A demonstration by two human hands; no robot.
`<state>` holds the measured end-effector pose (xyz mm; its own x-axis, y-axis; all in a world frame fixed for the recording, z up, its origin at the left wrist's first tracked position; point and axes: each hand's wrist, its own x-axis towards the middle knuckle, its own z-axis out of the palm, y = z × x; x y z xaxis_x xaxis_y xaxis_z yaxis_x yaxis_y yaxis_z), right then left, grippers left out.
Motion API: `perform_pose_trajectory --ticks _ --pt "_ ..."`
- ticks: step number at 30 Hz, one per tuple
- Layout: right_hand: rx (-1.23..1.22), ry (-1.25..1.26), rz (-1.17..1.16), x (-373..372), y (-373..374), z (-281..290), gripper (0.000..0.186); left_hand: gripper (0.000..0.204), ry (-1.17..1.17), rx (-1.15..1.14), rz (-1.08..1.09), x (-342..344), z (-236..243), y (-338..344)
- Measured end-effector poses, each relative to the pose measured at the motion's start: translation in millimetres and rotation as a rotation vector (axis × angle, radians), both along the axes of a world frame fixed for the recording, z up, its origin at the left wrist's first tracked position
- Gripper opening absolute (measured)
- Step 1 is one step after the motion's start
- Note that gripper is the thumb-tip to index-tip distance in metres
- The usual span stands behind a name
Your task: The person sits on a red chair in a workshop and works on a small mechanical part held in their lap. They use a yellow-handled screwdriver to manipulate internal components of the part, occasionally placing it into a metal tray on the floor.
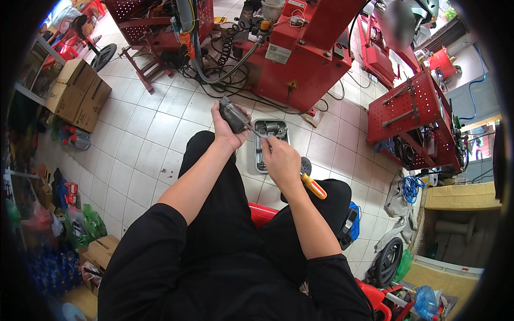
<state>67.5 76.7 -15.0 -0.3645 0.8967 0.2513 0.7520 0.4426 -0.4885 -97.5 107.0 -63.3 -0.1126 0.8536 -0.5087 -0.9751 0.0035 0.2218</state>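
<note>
My left hand [229, 131] is wrapped round a dark grey cylindrical metal part [233, 116], perhaps a small motor housing, held tilted above the floor. In my right hand [282, 160] is a thin grey metal tool [254, 130], its far end touching or close to the cylinder's side; its exact kind does not show. Below the hands a grey metal tray [258, 162] lies on the tiles with several metal parts [274, 128] in it. Beside my right wrist, at my right knee, is a screwdriver [315, 187] with a yellow and red handle. A dark round disc [305, 165] is partly hidden by my hand.
Ahead stands a red machine base [292, 72] with hoses and cables [219, 80] along the floor. A red perforated cart [401, 115] is at the right. Cardboard boxes [77, 93] stand at the left. A black wheel [389, 262] lies at the lower right.
</note>
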Motion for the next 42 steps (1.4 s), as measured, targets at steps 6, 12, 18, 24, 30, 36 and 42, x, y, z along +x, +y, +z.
perform_pose_trajectory --ticks 6,12,18,24,30,36,42 --pt "-0.054 -0.014 0.027 -3.1 -4.9 -2.6 0.02 0.056 0.036 -0.046 0.033 0.3 -1.8 1.2" --pt "-0.043 -0.046 0.092 -1.3 -4.8 -7.0 0.019 0.055 0.06 -0.03 0.046 -0.2 -4.6 1.0" --pt "-0.019 -0.084 0.098 -1.4 -5.6 -4.8 0.018 0.055 0.093 -0.044 0.043 -0.2 -5.4 1.6" --pt "-0.044 -0.04 0.071 -2.0 -5.1 -3.6 0.017 0.055 0.12 -0.049 0.043 -0.1 -8.3 2.2" --pt "0.071 -0.073 0.062 -2.8 -6.1 -3.6 0.015 0.056 0.13 -0.066 0.067 -0.4 -15.4 4.5" --pt "0.089 -0.087 0.059 -1.5 -5.7 -4.1 0.014 0.056 0.134 -0.077 0.066 0.2 -17.9 6.2" --pt "-0.163 -0.021 0.09 3.8 0.0 -10.7 0.018 0.055 0.171 -0.027 0.046 -0.2 -18.0 5.9"
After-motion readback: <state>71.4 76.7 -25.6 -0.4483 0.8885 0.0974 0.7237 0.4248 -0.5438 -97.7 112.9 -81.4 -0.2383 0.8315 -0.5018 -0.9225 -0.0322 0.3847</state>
